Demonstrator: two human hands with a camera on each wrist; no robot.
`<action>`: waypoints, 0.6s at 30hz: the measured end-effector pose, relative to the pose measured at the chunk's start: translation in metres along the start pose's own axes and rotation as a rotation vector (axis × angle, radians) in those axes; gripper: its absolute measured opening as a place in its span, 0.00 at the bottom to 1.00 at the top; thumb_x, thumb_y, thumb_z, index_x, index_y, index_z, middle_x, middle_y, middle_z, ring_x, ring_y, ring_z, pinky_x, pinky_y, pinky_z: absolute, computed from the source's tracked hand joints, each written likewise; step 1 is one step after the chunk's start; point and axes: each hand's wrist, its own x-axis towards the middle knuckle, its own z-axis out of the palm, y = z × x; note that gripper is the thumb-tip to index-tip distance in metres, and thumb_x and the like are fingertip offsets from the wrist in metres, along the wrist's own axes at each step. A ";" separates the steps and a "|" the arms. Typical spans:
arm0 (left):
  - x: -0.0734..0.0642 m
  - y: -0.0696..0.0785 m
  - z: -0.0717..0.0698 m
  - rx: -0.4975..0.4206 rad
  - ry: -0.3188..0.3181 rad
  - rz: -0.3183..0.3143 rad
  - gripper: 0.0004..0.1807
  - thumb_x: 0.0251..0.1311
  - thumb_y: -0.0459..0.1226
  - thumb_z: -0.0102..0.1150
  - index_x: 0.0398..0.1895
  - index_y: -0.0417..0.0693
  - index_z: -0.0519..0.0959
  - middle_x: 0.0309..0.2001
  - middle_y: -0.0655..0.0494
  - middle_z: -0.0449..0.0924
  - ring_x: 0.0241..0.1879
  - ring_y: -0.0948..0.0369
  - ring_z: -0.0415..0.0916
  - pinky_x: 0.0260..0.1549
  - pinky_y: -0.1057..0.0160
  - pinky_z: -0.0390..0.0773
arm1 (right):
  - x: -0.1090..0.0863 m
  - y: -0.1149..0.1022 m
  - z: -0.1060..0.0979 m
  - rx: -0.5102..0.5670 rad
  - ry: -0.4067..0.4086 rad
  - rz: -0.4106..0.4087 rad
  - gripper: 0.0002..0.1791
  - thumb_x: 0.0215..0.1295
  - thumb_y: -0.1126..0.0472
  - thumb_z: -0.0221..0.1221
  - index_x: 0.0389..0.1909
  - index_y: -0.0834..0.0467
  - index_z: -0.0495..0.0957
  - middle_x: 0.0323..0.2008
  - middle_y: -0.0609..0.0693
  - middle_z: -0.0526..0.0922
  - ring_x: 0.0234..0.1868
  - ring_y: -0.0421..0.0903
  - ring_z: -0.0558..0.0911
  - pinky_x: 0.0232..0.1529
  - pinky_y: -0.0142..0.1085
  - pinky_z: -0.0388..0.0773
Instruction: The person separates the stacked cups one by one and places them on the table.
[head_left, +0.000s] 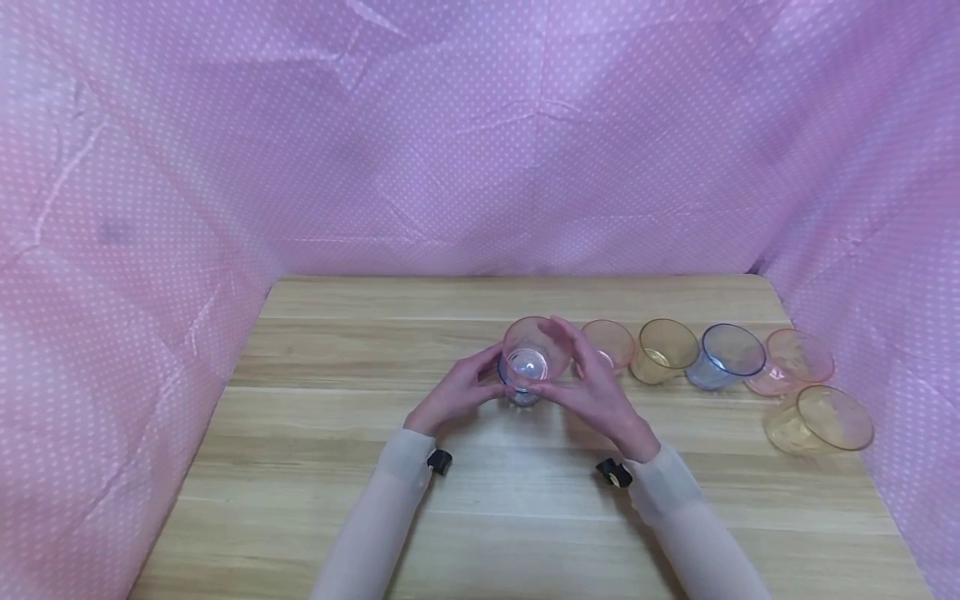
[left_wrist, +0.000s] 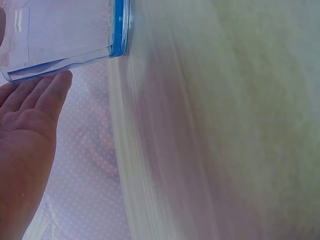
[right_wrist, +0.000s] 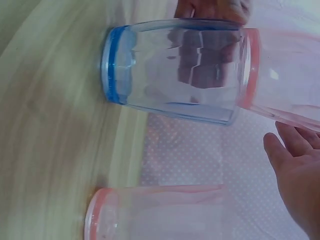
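A clear pink-tinted cup [head_left: 553, 340] stands base down on the rim of a blue-tinted cup [right_wrist: 165, 75], whose thick blue base meets the wooden table. My left hand [head_left: 463, 383] holds the blue cup from the left, thumb in front and fingers behind; they show through its wall in the right wrist view. On the right, my right hand [head_left: 600, 393] grips the pink cup between thumb and fingers. The left wrist view catches only part of the blue cup and the left hand's fingers along it.
To the right, a pink cup [head_left: 611, 340], a yellow cup [head_left: 663, 346], a blue cup [head_left: 723, 354] and another pink cup [head_left: 795, 358] form a row. A second yellow cup [head_left: 821, 421] stands nearer me on the table [head_left: 337, 467]. Pink dotted cloth [head_left: 450, 167] surrounds the tabletop.
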 end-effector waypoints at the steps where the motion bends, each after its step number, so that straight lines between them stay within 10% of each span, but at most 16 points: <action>1: 0.000 0.000 0.000 -0.002 0.001 -0.004 0.44 0.64 0.38 0.71 0.81 0.48 0.61 0.77 0.48 0.64 0.75 0.53 0.64 0.74 0.58 0.66 | 0.000 -0.002 0.000 0.008 0.005 -0.007 0.55 0.50 0.72 0.78 0.78 0.59 0.59 0.73 0.55 0.72 0.75 0.53 0.68 0.77 0.57 0.60; 18: -0.001 0.000 0.002 -0.015 0.007 -0.067 0.44 0.65 0.42 0.71 0.82 0.54 0.60 0.78 0.50 0.64 0.75 0.55 0.63 0.74 0.58 0.66 | -0.012 -0.020 -0.016 0.026 0.095 -0.129 0.56 0.43 0.81 0.76 0.76 0.63 0.61 0.70 0.62 0.73 0.72 0.42 0.70 0.76 0.32 0.63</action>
